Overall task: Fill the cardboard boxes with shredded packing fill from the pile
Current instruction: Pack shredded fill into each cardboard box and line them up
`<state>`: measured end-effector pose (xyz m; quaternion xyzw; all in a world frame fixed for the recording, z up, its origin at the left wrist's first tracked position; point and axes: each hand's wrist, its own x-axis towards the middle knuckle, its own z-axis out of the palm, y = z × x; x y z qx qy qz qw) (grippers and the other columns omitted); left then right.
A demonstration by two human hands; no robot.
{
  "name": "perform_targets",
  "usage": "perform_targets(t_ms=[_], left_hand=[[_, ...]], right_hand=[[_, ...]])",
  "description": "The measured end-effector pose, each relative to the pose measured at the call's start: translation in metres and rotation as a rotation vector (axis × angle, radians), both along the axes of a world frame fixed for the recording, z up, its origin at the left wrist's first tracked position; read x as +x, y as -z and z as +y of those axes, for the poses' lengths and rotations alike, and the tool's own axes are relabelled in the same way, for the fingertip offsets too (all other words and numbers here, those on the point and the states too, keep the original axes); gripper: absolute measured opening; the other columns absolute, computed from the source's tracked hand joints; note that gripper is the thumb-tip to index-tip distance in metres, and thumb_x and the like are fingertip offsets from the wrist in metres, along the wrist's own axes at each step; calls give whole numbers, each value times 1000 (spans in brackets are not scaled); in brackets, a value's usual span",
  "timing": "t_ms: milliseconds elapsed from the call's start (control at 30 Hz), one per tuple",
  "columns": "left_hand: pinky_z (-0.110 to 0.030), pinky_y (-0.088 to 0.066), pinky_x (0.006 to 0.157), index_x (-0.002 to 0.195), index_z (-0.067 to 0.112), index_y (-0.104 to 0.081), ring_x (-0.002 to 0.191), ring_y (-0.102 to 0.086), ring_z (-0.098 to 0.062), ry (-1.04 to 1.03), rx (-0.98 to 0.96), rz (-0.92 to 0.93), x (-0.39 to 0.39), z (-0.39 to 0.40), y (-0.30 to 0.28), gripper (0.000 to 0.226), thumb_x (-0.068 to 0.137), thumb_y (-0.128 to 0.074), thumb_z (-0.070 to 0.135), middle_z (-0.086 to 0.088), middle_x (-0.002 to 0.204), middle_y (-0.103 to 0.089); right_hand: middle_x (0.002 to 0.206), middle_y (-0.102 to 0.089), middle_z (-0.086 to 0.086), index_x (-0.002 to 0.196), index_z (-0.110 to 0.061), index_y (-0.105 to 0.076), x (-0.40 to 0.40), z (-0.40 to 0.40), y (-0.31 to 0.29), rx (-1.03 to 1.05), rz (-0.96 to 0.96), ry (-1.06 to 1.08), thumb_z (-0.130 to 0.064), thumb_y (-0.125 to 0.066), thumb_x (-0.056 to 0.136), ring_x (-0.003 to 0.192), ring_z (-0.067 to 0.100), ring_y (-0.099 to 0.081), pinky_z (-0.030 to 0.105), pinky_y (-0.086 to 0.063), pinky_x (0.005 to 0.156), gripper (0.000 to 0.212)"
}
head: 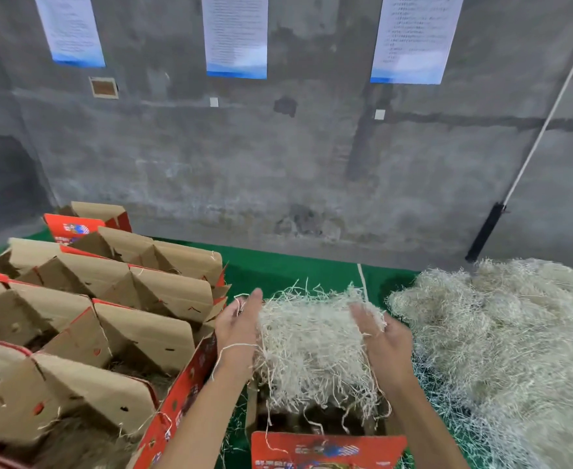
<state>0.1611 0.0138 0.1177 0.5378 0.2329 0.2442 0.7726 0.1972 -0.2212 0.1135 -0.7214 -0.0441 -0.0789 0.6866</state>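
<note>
A wad of pale shredded fill [312, 343] is held between my two hands above an open red cardboard box [325, 448] at the bottom middle. My left hand [239, 324] presses flat against the wad's left side with straight fingers. My right hand [378, 331] presses the wad's right side, fingers slightly bent into the strands. Loose strands hang down into the box, whose inside looks dark. The big pile of shredded fill [501, 336] lies to the right on the green table [288, 269].
Several open cardboard boxes [116, 316] with raised brown flaps and red sides stand in rows at the left, some with fill inside. A grey concrete wall with posted papers rises behind. A white cord [545, 126] runs diagonally down at the right to a black bar [484, 231].
</note>
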Motion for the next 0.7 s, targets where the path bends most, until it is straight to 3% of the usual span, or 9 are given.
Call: perform_targets(t_ms=[100, 167, 233, 300, 400, 500, 567, 633, 700], left_hand=[[-37, -43, 74, 72, 25, -50, 63, -45, -17, -36, -210, 151, 9, -25, -3, 29, 94, -65, 37, 1, 72, -47], [-17, -48, 69, 78, 23, -51, 66, -59, -7, 110, -177, 213, 13, -58, -2, 28, 104, -49, 34, 2, 75, -44], [-8, -48, 67, 96, 7, -61, 89, -69, -15, 181, -86, 216, 10, -63, 4, 22, 104, -52, 26, -3, 77, -48], [-34, -53, 91, 113, 7, -63, 105, -64, -33, 162, -117, 268, 12, -29, 3, 33, 98, -61, 36, -13, 101, -65], [-52, -46, 105, 142, 11, -50, 128, -53, -37, 124, -142, 350, 30, 49, 23, 45, 101, -53, 30, -15, 146, -50], [-44, -55, 86, 146, 10, -46, 97, -61, -26, 43, -85, 363, 26, 44, 26, 47, 104, -47, 29, -12, 138, -54], [-32, -51, 68, 143, 14, -49, 76, -53, -13, 139, 25, 323, 18, -3, 13, 45, 103, -51, 34, -6, 112, -63], [-35, -52, 75, 145, 22, -46, 88, -60, -16, 276, 56, 256, 17, -46, 7, 56, 97, -54, 50, -4, 126, -61], [-46, -37, 112, 155, 31, -26, 136, -43, -18, 367, 206, 260, 16, -62, 5, 90, 83, -46, 81, 8, 158, -32]], right_hand=[[52, -44, -5, 95, -43, -68, 5, 28, 14, 164, 29, 217, -60, -63, 91, 43, 13, -26, 23, -27, 38, 18], [73, -57, -6, 113, -26, -63, 5, 59, 25, 152, 194, 219, -41, -49, 102, 53, 10, -40, 21, -40, 43, 22], [69, -55, -9, 107, -14, -59, 4, 62, 25, 90, 227, 109, -41, -49, 101, 54, 7, -47, 18, -44, 45, 29], [58, -51, -10, 113, -17, -60, 5, 27, 11, 56, 156, 224, -46, -59, 94, 48, 12, -58, 24, -54, 54, 35], [79, -54, -6, 119, -21, -56, 20, -39, -2, 181, 116, 424, -45, -64, 92, 68, 14, -59, 24, -51, 63, 37], [77, -46, 0, 108, -17, -57, 27, -33, 1, 107, 107, 447, -22, -50, 104, 61, 7, -39, 14, -37, 44, 10], [72, -48, -5, 112, -16, -60, 16, 10, 0, -40, 128, 208, -14, -35, 106, 55, 6, -37, 12, -37, 43, 26], [71, -56, -15, 99, -30, -61, -3, 46, -3, -40, 128, -52, -39, -25, 107, 58, 5, -46, 26, -48, 62, 38], [110, -58, -23, 123, -37, -58, -9, 53, 1, -74, 156, -126, -62, -26, 100, 101, -1, -53, 45, -44, 104, 46]])
